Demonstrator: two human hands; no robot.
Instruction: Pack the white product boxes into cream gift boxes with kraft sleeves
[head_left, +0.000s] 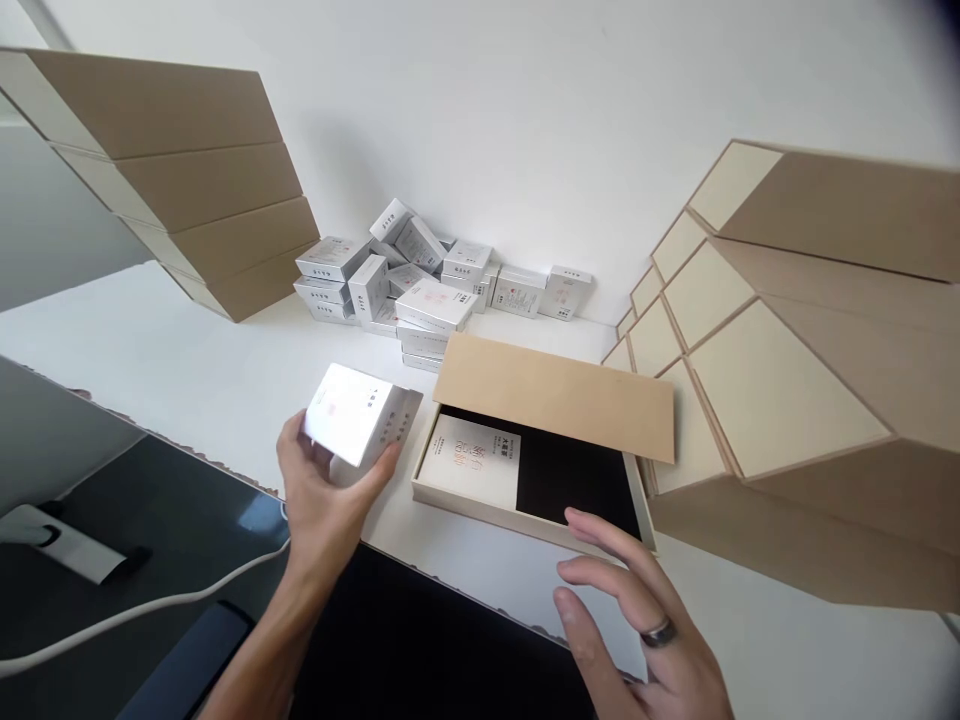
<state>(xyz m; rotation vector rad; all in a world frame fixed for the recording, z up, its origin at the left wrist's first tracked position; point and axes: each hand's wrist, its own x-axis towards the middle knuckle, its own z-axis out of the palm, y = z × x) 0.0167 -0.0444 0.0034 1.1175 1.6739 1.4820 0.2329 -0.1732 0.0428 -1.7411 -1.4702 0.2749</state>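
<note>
Left hand (326, 490) pinches a small white carton (360, 412) by its near edge, just left of the open tray (457, 500). Right hand (637, 620) hovers spread at the tray's near right corner, holding nothing. Risk — the edge-only grip may let the carton tip; the half-slid kraft lid (555, 395) narrows the free black compartment.

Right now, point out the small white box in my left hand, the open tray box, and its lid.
small white box (352, 412), head view, on its top face.
open tray box (570, 475), head view, on its black lining.
lid (555, 393), head view, middle of its tan top.
</note>
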